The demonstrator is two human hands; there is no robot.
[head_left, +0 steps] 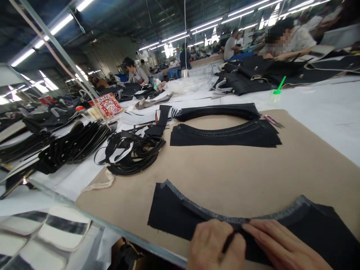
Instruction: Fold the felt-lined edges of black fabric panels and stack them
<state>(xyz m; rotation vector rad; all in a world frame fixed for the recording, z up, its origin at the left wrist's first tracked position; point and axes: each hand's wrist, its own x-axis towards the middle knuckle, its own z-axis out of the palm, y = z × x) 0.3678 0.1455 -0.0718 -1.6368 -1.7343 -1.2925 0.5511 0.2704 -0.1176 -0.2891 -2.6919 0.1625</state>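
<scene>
A black fabric panel (171, 213) with a deep curved upper edge lies at the front of the brown board. Along that curve runs a grey, rough-looking band (191, 204), and a narrow black strip (194, 209) lies just below part of it. My left hand (216, 243) is closed at the middle of the curve, its curled fingers pinching dark material that looks like the strip. Beside it, my right hand (281, 240) lies with fingers stretched flat, pressing on the panel at the edge. Its thumb is hidden.
Two stacks of curved black pieces (225, 137) lie farther back on the brown board (225, 168), with small snips (272, 121) beside them. Looped black strips (135, 150) sit left. A green bottle (279, 86) stands on the white table. Several people work beyond.
</scene>
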